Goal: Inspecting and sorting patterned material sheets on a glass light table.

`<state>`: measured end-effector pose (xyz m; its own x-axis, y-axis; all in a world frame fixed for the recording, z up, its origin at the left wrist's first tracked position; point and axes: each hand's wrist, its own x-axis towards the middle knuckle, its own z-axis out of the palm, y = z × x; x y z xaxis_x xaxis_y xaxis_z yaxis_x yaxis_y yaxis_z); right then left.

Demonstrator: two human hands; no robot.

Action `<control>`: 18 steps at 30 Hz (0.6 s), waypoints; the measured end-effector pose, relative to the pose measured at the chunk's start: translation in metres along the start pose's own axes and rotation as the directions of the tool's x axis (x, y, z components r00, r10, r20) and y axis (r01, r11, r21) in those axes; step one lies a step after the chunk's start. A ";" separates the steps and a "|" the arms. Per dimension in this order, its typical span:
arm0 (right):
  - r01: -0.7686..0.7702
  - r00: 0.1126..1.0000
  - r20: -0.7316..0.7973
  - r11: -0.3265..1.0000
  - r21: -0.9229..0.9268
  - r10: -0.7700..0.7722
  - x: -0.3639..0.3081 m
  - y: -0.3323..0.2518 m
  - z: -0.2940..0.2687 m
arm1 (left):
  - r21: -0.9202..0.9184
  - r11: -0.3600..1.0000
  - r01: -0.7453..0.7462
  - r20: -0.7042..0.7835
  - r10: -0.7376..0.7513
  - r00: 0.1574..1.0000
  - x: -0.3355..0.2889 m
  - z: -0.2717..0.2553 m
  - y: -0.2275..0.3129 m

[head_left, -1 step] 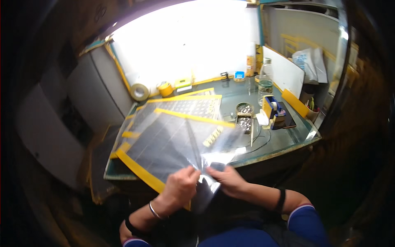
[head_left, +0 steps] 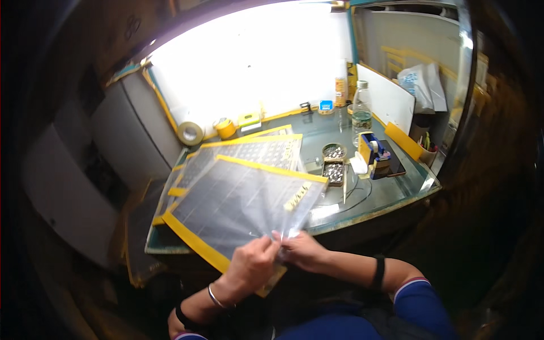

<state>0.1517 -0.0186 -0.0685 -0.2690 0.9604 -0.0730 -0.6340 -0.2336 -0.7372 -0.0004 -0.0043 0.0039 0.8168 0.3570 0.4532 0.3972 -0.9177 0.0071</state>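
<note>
A clear plastic sheet [head_left: 226, 195] bordered with yellow tape slants from the counter [head_left: 323, 127] toward you, reaching past the front edge. The fingers of your left hand [head_left: 254, 260] are pinched together on its near part, where creases fan outward. The fingers of your right hand [head_left: 303, 249], just beside them, are also closed on the plastic; their exact grip is partly hidden. A pale label [head_left: 298, 196] sits near the sheet's right side.

Behind it, another yellow-edged sheet [head_left: 272, 146] lies flat on the counter. To the right are a round container [head_left: 334, 152] and a square container [head_left: 333, 173], both holding small shiny pieces, then a blue-and-yellow tape dispenser [head_left: 371, 153]. A clear bottle [head_left: 361, 118] stands beyond the dispenser. At the back left, a wide tape roll [head_left: 190, 131] stands near a yellow roll [head_left: 225, 128], below a bright white panel [head_left: 249, 68].
</note>
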 end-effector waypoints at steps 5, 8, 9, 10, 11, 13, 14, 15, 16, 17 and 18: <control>-0.122 0.992 0.040 0.987 0.101 0.118 0.024 0.008 0.002 | 0.013 0.994 0.106 0.064 -0.107 0.992 -0.012 -0.007 0.006; -0.346 0.928 0.122 0.936 -0.066 0.352 0.015 0.000 -0.017 | -0.023 0.970 0.243 0.162 -0.236 0.958 -0.028 -0.004 0.005; -0.343 0.907 0.172 0.911 -0.227 0.385 0.010 -0.003 -0.022 | 0.021 0.964 0.265 0.180 -0.264 0.948 -0.036 -0.005 0.004; -0.322 0.880 0.217 0.866 -0.382 0.423 0.004 -0.008 -0.025 | 0.065 0.957 0.283 0.198 -0.291 0.936 -0.042 -0.007 0.001; -0.267 0.887 0.209 0.828 -0.493 0.411 -0.004 -0.013 -0.024 | 0.101 0.929 0.355 0.201 -0.369 0.908 -0.052 -0.014 -0.005; -0.187 0.897 0.266 0.846 -0.500 0.355 -0.015 -0.026 -0.031 | 0.210 0.873 0.441 0.142 -0.474 0.869 -0.077 -0.031 -0.025; -0.087 0.901 0.326 0.856 -0.509 0.285 -0.019 -0.035 -0.034 | 0.280 0.843 0.459 0.080 -0.496 0.864 -0.089 -0.039 -0.032; -0.065 0.918 0.303 0.852 -0.519 0.255 -0.021 -0.047 -0.037 | 0.276 0.801 0.531 0.074 -0.568 0.820 -0.093 -0.046 -0.034; -0.030 0.945 0.264 0.852 -0.523 0.195 -0.025 -0.061 -0.040 | 0.274 0.752 0.599 0.068 -0.637 0.768 -0.094 -0.052 -0.032; 0.013 0.969 0.220 0.868 -0.497 0.112 -0.025 -0.069 -0.045 | 0.173 0.734 0.657 0.124 -0.678 0.724 -0.090 -0.053 -0.028; 0.070 0.988 0.156 0.871 -0.487 0.008 -0.024 -0.076 -0.048 | 0.175 0.725 0.666 0.132 -0.688 0.714 -0.089 -0.046 -0.024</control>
<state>0.2410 -0.0169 -0.0425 -0.3842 0.9229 0.0269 -0.2181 -0.0624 -0.9739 -0.1023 -0.0220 0.0046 0.3651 0.9089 0.2013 0.9053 -0.3971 0.1509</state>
